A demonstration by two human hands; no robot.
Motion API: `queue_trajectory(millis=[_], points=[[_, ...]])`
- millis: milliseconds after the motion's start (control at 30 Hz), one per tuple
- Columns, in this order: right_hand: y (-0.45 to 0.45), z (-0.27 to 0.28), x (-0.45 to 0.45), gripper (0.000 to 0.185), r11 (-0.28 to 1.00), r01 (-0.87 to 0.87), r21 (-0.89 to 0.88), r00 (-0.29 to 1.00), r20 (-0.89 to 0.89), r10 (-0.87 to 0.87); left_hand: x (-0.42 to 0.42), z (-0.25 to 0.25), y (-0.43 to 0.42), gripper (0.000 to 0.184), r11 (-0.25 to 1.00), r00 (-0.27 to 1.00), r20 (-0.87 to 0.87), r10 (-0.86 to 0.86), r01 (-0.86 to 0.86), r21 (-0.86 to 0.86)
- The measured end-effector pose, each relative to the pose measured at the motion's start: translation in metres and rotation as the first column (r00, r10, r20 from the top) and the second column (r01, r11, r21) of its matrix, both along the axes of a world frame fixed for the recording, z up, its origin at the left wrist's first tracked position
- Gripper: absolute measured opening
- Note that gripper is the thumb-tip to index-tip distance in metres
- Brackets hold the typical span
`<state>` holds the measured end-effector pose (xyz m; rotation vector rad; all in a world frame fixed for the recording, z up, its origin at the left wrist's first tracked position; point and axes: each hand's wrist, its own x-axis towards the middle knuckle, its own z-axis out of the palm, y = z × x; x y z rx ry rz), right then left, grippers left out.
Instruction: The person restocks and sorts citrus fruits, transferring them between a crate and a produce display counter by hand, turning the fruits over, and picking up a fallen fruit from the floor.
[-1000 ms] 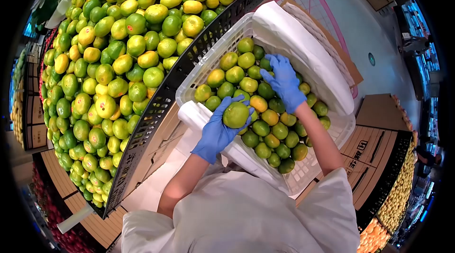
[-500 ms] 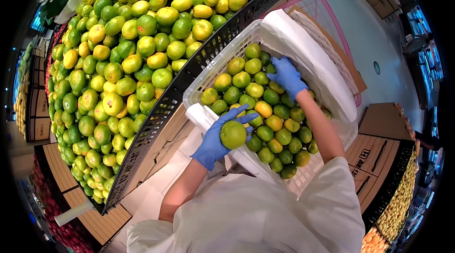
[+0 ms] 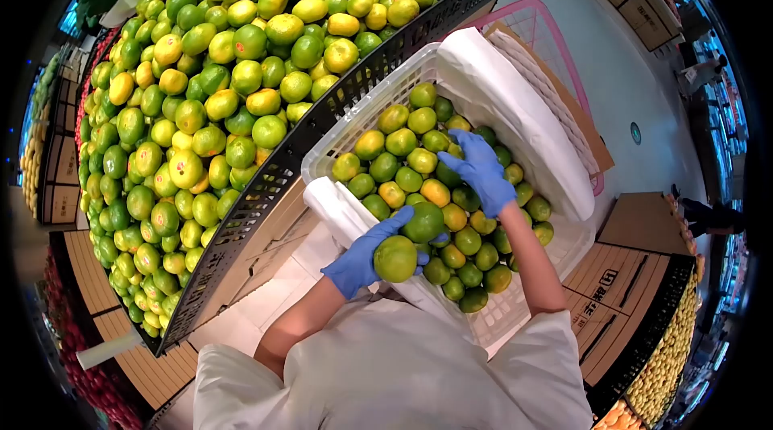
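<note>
My left hand (image 3: 364, 256), in a blue glove, cradles two green mandarins at the near side of a white plastic crate. One mandarin (image 3: 395, 258) rests in the palm, and another (image 3: 423, 222) lies against the fingers just beyond it. Over the middle of the crate (image 3: 322, 158), my gloved right hand (image 3: 481, 171) has its fingers stretched out and apart, close above the green and yellow mandarins (image 3: 422, 160). Its fingertips partly cover the fruit beneath, so contact is hard to judge. White cloth-like lining (image 3: 523, 120) hangs over the crate's far right side.
A large display of green-yellow mandarins (image 3: 185, 168) rises to the left behind a black slatted edge (image 3: 274, 180). Behind the crate stands a pink basket frame (image 3: 555, 27). Cardboard-look stands (image 3: 616, 301) with more fruit are at right; a person (image 3: 708, 217) is at far right.
A second mandarin now sits in my left hand beside the first. My right hand has drawn back from the crate's far side towards its middle, and its fingers are spread.
</note>
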<state>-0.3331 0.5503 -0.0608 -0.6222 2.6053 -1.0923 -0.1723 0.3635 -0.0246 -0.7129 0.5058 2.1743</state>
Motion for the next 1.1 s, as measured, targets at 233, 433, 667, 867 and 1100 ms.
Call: queue_trajectory(millis=[233, 433, 667, 867, 1100], points=[[-0.047, -0.047, -0.039, 0.038, 0.833, 0.02, 0.553, 0.98, -0.176, 0.093, 0.028, 0.043, -0.009, 0.055, 0.986, 0.984, -0.087, 0.154, -0.158, -0.045], [-0.045, -0.067, -0.057, 0.042, 0.918, -0.014, 0.396, 1.0, -0.02, 0.024, 0.057, 0.047, -0.025, 0.051, 0.944, 0.939, -0.113, 0.324, -0.328, -0.021], [-0.039, -0.075, -0.065, 0.047, 0.947, 0.015, 0.322, 0.999, 0.033, -0.027, 0.081, 0.042, -0.052, 0.053, 0.901, 0.87, -0.261, 0.418, -0.435, -0.005], [-0.049, -0.077, -0.057, 0.042, 0.972, 0.114, 0.204, 0.992, 0.038, -0.124, 0.102, 0.048, -0.087, 0.054, 0.862, 0.833, -0.229, 0.504, -0.501, 0.078], [-0.035, -0.094, -0.064, 0.039, 0.988, 0.156, -0.015, 0.959, 0.244, -0.148, 0.138, 0.04, -0.113, 0.056, 0.742, 0.708, -0.229, 0.668, -0.656, 0.138]])
